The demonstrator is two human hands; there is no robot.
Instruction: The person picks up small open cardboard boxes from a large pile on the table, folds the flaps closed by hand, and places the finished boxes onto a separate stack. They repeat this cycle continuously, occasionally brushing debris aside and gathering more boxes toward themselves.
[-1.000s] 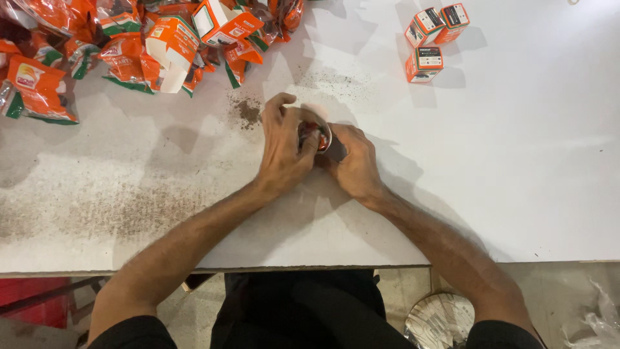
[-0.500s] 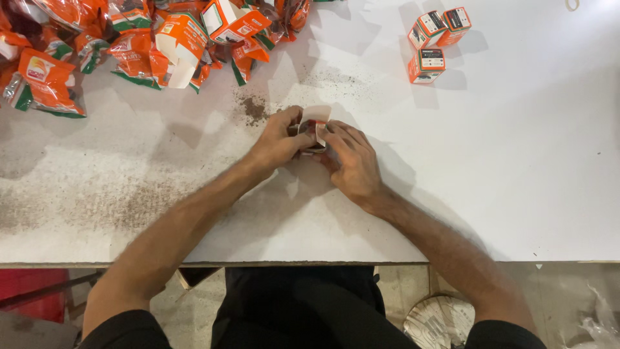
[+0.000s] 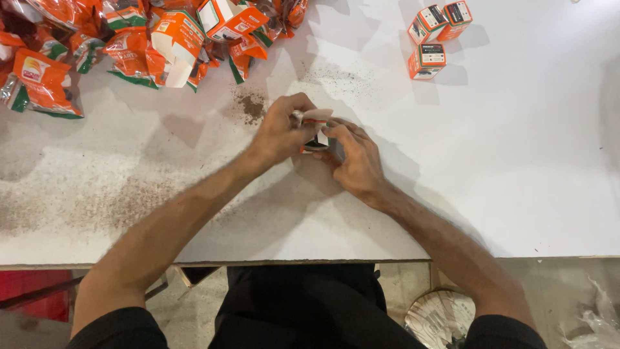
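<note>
At the middle of the white table (image 3: 516, 194), both hands — left hand (image 3: 279, 132), right hand (image 3: 354, 158) — clasped a small orange-and-white carton (image 3: 316, 129), flap open; three shut cartons (image 3: 438, 39) sat far right, orange pouches (image 3: 129, 39) far left.

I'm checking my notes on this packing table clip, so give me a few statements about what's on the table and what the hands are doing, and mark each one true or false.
1. Both hands hold one small carton between them. True: the left hand and right hand close on the small carton at the middle of the white table.
2. Three closed orange boxes sit at the far right. True: the three small orange boxes lie there, clear of the hands.
3. The pile of orange packets lies at the near right corner. False: the orange packets are heaped at the far left.
4. The tabletop is spotless. False: dark spilled powder lies just beyond the left hand.
</note>
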